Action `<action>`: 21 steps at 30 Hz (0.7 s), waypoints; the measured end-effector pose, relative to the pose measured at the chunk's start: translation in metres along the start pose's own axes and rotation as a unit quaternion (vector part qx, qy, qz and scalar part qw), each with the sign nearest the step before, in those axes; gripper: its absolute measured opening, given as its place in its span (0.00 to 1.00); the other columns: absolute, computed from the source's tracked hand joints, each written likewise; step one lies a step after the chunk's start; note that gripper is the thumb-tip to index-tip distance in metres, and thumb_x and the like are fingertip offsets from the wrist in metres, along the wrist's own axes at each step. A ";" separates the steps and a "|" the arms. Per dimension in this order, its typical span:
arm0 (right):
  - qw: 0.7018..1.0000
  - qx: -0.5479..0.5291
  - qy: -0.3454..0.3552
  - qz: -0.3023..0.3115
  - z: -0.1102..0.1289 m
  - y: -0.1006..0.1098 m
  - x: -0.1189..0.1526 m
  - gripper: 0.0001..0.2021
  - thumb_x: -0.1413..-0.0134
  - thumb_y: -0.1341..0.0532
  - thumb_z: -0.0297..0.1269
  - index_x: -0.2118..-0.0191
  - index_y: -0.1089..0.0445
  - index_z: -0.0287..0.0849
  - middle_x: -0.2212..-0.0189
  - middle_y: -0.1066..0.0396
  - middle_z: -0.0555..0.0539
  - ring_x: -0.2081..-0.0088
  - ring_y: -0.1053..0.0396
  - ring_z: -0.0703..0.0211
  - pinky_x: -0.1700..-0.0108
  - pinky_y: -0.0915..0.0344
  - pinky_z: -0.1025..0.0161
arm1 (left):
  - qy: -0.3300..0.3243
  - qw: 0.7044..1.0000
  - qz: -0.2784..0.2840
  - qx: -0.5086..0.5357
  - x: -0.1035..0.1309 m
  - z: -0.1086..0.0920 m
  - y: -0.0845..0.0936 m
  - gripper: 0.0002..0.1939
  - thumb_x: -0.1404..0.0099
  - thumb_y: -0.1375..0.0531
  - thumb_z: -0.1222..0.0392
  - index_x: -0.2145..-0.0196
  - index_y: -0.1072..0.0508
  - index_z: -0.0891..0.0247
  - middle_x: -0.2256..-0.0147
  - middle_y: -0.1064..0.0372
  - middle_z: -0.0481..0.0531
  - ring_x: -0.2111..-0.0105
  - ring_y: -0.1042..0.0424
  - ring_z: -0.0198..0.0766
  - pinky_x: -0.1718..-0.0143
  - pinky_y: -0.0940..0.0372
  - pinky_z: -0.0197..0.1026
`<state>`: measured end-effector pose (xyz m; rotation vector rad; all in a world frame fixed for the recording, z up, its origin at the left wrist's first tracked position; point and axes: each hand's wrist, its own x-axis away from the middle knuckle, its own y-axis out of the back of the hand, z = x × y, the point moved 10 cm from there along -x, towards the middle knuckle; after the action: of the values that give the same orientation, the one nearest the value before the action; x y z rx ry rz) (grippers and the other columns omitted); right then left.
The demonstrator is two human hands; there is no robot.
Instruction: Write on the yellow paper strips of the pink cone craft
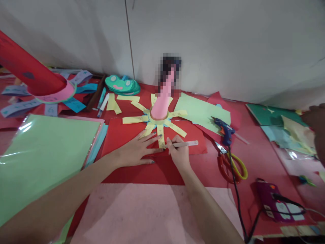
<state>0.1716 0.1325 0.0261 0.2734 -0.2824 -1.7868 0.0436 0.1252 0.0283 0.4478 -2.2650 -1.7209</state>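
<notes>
My right hand (178,151) is closed round a pale pen (189,144), its tip down at the lower end of a yellow paper strip (160,134). Spread flat, my left hand (139,149) presses on the red paper (122,137) and the strips, its fingertips beside the strip under the pen. Several yellow strips with writing fan out like rays from the base of a pink paper cone (160,106). Light blue paper edges show beneath the ring at the cone's base. The cone's upper part is blurred by pixels.
Right of my hands lie a blue glue gun (224,130), scissors (232,166) and a purple power strip (273,200) with cables. Green sheets (50,145) are at left, near a red paper cone (30,67). Green frog cutouts (122,84) lie by the wall. A person's hand (316,122) shows far right.
</notes>
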 end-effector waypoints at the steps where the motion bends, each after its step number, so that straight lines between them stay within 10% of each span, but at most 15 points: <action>1: 1.000 0.000 -0.001 0.003 0.000 -0.001 0.000 0.18 0.44 0.44 0.44 0.79 0.49 0.46 0.86 0.47 0.58 0.83 0.46 0.67 0.78 0.47 0.68 | -0.001 1.000 0.002 0.001 0.000 0.000 0.000 0.26 0.32 0.45 0.47 0.38 0.41 0.49 0.33 0.58 0.55 0.34 0.59 0.52 0.37 0.63 0.61; 21: 0.999 -0.018 -0.002 0.031 -0.003 -0.006 0.001 0.18 0.45 0.41 0.48 0.79 0.44 0.45 0.86 0.40 0.56 0.81 0.41 0.66 0.77 0.43 0.68 | 0.002 1.000 -0.004 0.010 0.001 0.002 -0.001 0.26 0.32 0.46 0.46 0.38 0.41 0.47 0.32 0.61 0.53 0.33 0.61 0.52 0.36 0.65 0.61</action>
<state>0.1673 0.1331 0.0210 0.2330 -0.2590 -1.7296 0.0424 0.1260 0.0267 0.4662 -2.2828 -1.7006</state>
